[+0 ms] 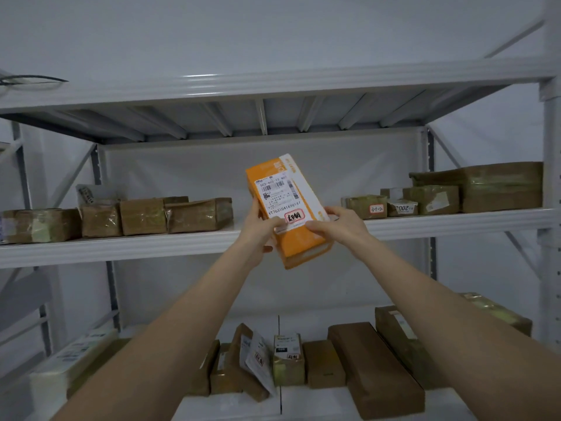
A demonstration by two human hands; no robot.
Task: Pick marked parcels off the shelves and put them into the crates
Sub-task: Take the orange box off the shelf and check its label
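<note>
At the centre of the frame, in front of the middle shelf (pixel 182 244), the left hand (pixel 262 230) and right hand (pixel 340 224) grip the orange parcel (pixel 291 208) by its lower side edges; it looks stiff, light and best held there.

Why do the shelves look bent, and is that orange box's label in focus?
Head view: the wide-angle lens bows the upper shelf beam, which shows a glare streak; light is dim and even; the label on the orange parcel is fairly sharp; brown parcels near the left edge smear.
</note>
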